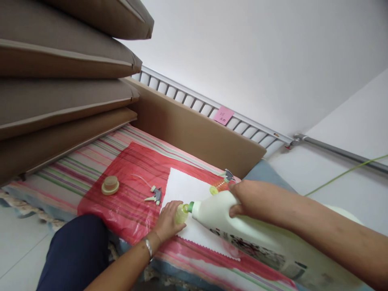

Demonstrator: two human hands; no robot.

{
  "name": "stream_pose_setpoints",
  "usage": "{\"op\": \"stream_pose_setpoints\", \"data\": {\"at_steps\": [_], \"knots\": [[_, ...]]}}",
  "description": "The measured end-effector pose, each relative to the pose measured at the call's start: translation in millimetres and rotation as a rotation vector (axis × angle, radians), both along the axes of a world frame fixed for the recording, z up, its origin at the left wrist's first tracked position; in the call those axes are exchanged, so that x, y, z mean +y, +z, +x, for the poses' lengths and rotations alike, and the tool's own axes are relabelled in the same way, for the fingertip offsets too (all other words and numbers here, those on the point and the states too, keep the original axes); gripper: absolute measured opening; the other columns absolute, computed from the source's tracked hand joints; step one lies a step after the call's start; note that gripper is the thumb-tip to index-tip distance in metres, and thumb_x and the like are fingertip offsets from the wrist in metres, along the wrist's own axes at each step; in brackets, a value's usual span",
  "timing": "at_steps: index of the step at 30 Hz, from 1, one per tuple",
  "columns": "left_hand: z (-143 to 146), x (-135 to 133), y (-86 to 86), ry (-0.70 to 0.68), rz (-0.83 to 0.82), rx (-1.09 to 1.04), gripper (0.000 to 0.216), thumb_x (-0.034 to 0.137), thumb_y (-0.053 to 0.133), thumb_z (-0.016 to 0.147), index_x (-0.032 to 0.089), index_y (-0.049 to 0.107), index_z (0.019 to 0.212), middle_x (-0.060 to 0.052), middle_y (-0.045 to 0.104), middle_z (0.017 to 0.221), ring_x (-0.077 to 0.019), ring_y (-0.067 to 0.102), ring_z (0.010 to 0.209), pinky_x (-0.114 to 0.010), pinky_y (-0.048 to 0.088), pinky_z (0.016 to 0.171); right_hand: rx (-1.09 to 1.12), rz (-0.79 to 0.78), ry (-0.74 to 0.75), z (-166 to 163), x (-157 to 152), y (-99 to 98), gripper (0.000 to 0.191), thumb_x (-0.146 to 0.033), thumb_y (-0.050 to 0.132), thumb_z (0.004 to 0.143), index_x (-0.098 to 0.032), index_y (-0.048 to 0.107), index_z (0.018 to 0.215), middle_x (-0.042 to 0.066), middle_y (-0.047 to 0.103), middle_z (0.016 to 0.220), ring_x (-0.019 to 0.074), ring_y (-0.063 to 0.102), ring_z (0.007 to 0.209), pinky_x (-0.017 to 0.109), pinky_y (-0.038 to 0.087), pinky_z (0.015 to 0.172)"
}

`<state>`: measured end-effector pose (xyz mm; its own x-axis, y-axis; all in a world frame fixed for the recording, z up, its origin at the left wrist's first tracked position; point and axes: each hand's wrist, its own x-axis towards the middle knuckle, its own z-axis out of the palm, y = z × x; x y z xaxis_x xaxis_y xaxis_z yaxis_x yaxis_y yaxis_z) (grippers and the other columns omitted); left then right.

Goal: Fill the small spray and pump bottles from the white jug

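Observation:
My left hand [169, 220] is wrapped round a small clear yellow-green bottle [182, 214] that stands over a white cloth [178, 182] with zigzag edges. My right hand [239, 198] grips the handle of a big pale green jug [254, 234], tipped so its green spout [190, 207] meets the small bottle's mouth. Whether liquid flows I cannot tell. Left of the cloth lies a grey and pale green spray trigger head [156, 195] with a thin tube. Beyond my right hand lies a clear spray bottle [220, 186], partly hidden by that hand.
A red plastic sheet [121, 210] covers part of the striped bedding [66, 173]. On it sits a round cream cap [110, 185]. Stacked brown cushions [66, 60] rise at the left. A brown board [197, 129] and a railing with a pink note [223, 115] run along the back.

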<state>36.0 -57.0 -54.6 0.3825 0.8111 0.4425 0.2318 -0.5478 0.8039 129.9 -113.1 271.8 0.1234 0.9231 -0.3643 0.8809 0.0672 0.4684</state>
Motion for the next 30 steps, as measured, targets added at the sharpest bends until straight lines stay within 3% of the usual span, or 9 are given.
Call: {"op": "stream_pose_setpoints", "data": {"at_steps": [5,9,14,19,22,25,30], "knots": [[-2.9,9.1,-0.6,0.027,-0.066,-0.037,0.068,0.021,0.072,0.061,0.018,0.04,0.121,-0.009,0.052,0.118,-0.024,0.047,0.114,-0.043,0.036,0.1,0.132,0.103,-0.087,27.5,-15.5,-30.8,0.034,-0.041,0.056,0.071,-0.015,0.061,0.092,0.015,0.069,0.089,0.0316,0.064,0.079,0.036,0.042,0.062],[-3.6,5.7,-2.0,0.017,-0.073,-0.028,0.069,0.018,0.071,0.06,0.017,0.04,0.122,-0.01,0.05,0.122,-0.0246,0.045,0.117,-0.044,0.034,0.102,0.361,0.242,-0.22,70.2,-34.1,-50.2,0.035,-0.051,0.057,0.068,-0.023,0.062,0.088,0.011,0.07,0.09,0.031,0.064,0.081,0.039,0.045,0.066],[-4.9,2.5,-1.9,0.011,-0.068,-0.016,0.064,0.015,0.069,0.059,0.017,0.043,0.117,-0.009,0.053,0.117,-0.0242,0.048,0.114,-0.044,0.036,0.102,0.631,0.489,-0.317,113.6,-42.5,-48.8,0.037,-0.059,0.051,0.069,-0.029,0.065,0.085,0.005,0.071,0.092,0.0298,0.063,0.082,0.04,0.047,0.07],[-4.8,1.1,-1.2,0.043,-0.083,0.003,0.063,0.015,0.066,0.06,0.016,0.042,0.119,-0.011,0.052,0.119,-0.0254,0.046,0.116,-0.044,0.035,0.104,0.715,0.787,-0.294,107.7,-22.4,-52.9,0.042,-0.059,0.05,0.071,-0.026,0.061,0.093,0.005,0.069,0.084,0.0279,0.062,0.072,0.038,0.045,0.066],[-3.9,0.0,-4.3,0.056,-0.082,0.012,0.064,0.014,0.065,0.059,0.016,0.042,0.119,-0.011,0.052,0.12,-0.0264,0.045,0.118,-0.045,0.033,0.105,0.897,1.008,-0.23,104.6,5.5,-83.1,0.042,-0.057,0.049,0.073,-0.023,0.056,0.098,0.006,0.066,0.093,0.0271,0.06,0.084,0.037,0.043,0.074],[-2.7,0.4,-8.3,0.055,-0.086,0.026,0.066,0.013,0.064,0.057,0.016,0.042,0.119,-0.012,0.051,0.121,-0.0275,0.045,0.119,-0.045,0.033,0.106,1.101,1.156,-0.299,105.4,40.6,-126.8,0.042,-0.057,0.05,0.073,-0.021,0.053,0.094,0.006,0.064,0.089,0.0264,0.059,0.082,0.036,0.044,0.072],[-1.2,1.5,-11.7,0.061,-0.125,0.068,0.072,0.011,0.066,0.053,0.013,0.042,0.121,-0.015,0.051,0.122,-0.0308,0.044,0.119,-0.047,0.034,0.105,1.246,1.161,-0.412,101.3,95.4,-188.7,0.037,-0.058,0.043,0.077,-0.023,0.049,0.088,0.007,0.064,0.081,0.0261,0.061,0.073,0.035,0.047,0.066]]}}
